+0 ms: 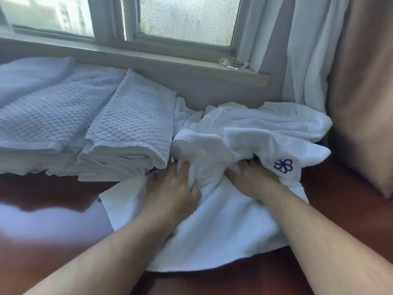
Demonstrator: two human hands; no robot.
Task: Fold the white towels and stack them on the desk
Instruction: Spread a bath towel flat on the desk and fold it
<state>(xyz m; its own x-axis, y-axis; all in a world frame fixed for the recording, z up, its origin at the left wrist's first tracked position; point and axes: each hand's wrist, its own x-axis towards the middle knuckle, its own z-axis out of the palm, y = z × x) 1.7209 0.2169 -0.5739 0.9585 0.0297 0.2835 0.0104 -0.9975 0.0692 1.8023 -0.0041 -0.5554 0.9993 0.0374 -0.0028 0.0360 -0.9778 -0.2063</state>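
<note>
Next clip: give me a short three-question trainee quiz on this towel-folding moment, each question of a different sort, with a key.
1. True or false: both hands grip the same bunched white towel.
2. The purple logo lies nearest which: A) the left hand, B) the right hand, C) the folded stack?
3. Fill in: the clear glass dish sits on the window ____.

Key: 1 true; 2 B; 3 sill.
</note>
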